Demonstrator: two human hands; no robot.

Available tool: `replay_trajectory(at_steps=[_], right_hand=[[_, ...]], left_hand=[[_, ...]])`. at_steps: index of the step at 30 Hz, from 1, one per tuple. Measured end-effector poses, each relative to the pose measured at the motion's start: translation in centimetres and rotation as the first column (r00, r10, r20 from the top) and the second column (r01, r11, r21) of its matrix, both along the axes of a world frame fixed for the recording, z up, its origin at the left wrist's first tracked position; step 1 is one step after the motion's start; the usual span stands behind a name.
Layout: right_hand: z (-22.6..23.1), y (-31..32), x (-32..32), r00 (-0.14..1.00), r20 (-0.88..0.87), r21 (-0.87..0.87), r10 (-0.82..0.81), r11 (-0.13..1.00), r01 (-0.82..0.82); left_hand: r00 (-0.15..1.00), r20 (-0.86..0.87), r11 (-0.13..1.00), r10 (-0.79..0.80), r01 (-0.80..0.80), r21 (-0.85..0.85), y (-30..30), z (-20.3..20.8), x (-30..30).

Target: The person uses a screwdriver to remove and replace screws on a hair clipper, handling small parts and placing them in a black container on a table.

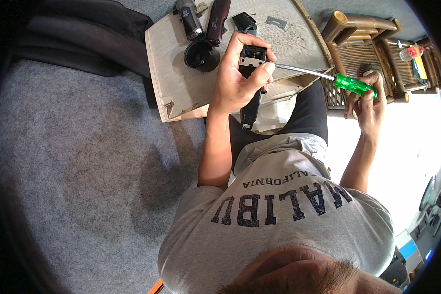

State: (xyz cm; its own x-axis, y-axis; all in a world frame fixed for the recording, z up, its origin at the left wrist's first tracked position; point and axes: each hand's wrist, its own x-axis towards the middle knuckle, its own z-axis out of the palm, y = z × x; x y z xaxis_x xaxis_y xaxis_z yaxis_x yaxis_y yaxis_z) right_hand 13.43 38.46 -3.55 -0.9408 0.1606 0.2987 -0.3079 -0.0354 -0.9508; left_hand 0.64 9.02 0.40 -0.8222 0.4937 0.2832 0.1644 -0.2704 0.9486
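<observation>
The left hand [232,84] clasps a hair clipper [251,107]; the right hand [370,105], at three o'clock, grips a screwdriver [347,84] whose sideways slant risks slipping thumbward.

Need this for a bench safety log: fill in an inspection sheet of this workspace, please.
Surface: light wooden tabletop, darkly speckled, damaged near one corner.
Job's things: black device; green-handled screwdriver, tip beside it, contact unclear.
Clutter: black cup, black-grey device, dark-red device, black part, flat metal piece.
Grips: left grip around the black device; right grip on the screwdriver's handle.
Cables: nothing seen.
Surroundings: bamboo chair right; grey carpet, black cloth left.
</observation>
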Motion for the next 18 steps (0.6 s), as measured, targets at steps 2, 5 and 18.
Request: replay_trajectory(at_steps=[2, 5, 18], right_hand=[[0.0, -0.4, -0.2, 0.999, -0.018, -0.015, -0.029, 0.999, 0.029], [1.0, -1.5, -0.4, 0.989, -0.08, 0.007, -0.125, 0.992, 0.126], [0.5, -0.5, 0.1, 0.999, 0.04, -0.056, -0.007, 0.998, 0.01]], left_hand=[[1.0, -0.01, 1.0, 0.003, -0.003, -0.002, -0.1, -0.1, 0.0], [1.0, 0.015, 1.0, 0.001, -0.002, 0.012, 0.0, 0.0, 0.1], [1.0, 0.009, 1.0, -0.005, 0.005, 0.014, -0.1, -0.1, 0.0]])
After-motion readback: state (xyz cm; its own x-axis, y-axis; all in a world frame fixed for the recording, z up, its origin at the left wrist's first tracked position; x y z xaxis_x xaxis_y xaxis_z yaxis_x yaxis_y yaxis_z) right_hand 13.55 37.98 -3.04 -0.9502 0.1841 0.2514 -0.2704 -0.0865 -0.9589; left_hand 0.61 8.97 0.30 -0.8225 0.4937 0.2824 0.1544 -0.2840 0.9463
